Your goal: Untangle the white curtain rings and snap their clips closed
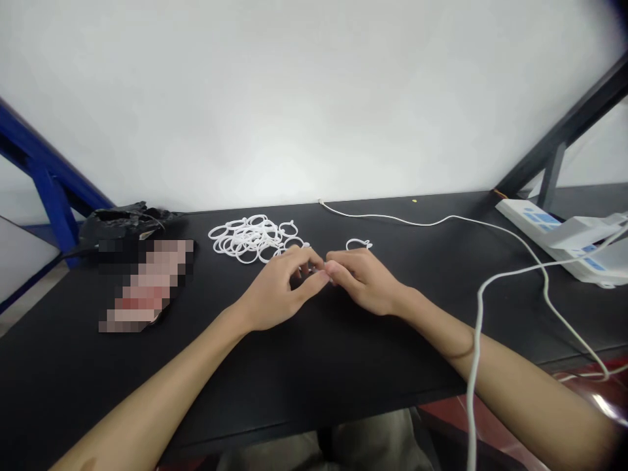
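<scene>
Head cam: both hands (366,282) pinched nearly closed on sm. whitish item (325,263), mostly hidden; white rings (250,241) nr L.

The one view looks out from the person's head, facing forward and tipped down across the black table (392,366). It sits above the near edge, close enough that the clothed legs (373,441) show at six o'clock. The left forearm (186,366) enters from seven o'clock and the right forearm (475,347) from four, bringing the left hand (277,288) and right hand (370,281) near the dial's centre. The pale wall (314,98), farther off, fills twelve o'clock; the coverage is wide.
</scene>
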### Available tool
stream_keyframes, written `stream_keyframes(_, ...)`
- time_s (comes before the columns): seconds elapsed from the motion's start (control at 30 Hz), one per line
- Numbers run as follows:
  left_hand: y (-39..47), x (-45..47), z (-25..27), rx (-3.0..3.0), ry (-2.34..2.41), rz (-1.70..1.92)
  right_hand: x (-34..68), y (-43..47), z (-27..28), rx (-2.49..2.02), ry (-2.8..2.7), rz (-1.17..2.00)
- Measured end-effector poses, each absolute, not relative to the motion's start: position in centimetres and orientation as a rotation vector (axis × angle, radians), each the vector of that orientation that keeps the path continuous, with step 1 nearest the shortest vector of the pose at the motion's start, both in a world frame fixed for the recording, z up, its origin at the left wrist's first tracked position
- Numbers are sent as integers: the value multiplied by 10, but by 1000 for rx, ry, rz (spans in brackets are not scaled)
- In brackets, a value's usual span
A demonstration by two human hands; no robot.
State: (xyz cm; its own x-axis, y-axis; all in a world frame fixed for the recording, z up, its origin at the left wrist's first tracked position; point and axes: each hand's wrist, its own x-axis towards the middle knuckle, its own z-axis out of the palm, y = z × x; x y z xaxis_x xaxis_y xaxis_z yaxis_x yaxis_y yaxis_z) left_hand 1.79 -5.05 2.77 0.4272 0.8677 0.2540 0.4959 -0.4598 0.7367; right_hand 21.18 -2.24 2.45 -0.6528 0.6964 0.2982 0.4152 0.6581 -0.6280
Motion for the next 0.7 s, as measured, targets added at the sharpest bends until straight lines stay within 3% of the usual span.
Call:
stream_keyframes(0.1, -44, 17, 15, 2260, 1403, 978, 219, -11, 25, -1124, -2314, 281)
stream_keyframes(0.23, -36, 16, 1, 2522, 1596, 844, 230, 2, 27, -1523, -2212, -46)
stream_keyframes(0.47, -34, 14, -2, 2682, 1535, 691, 243, 11, 31, -1940, -2206, -120)
stream_keyframes(0.7, -43, 21, 10, 2452, 1462, 843, 246, 11, 33, -1880, -2106, -199)
